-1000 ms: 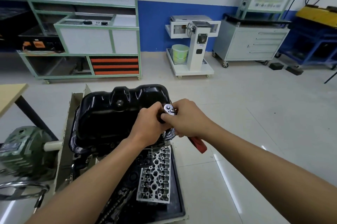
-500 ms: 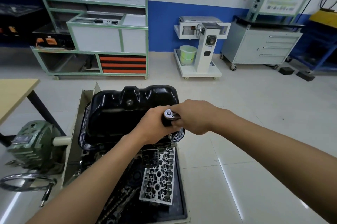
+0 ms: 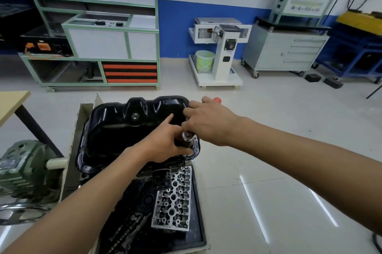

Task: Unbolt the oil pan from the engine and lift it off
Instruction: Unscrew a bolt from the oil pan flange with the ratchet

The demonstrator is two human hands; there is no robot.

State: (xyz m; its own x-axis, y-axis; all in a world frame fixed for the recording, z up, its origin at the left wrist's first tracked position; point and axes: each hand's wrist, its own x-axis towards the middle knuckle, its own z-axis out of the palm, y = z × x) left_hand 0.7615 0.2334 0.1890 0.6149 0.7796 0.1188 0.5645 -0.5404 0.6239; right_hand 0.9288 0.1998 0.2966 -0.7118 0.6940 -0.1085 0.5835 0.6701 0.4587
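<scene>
The glossy black oil pan (image 3: 115, 129) sits upside down on the engine, with its drain plug (image 3: 134, 116) showing. A ratchet wrench stands on a flange bolt at the pan's near right corner; its chrome head (image 3: 187, 135) shows between my hands. My left hand (image 3: 165, 142) is wrapped around the socket under the head. My right hand (image 3: 208, 121) covers the handle, which points away from me, and only the red grip end (image 3: 217, 100) shows past the fingers.
A black tray (image 3: 198, 233) below the engine holds a silver cylinder head (image 3: 173, 198) and dark parts. A green motor (image 3: 22, 169) and a wooden table (image 3: 10, 103) stand left. A white stand with a green bucket (image 3: 204, 60) and cabinets line the far wall.
My right hand has swung the ratchet handle from near and right round to pointing away from me. My left hand has stayed on the socket.
</scene>
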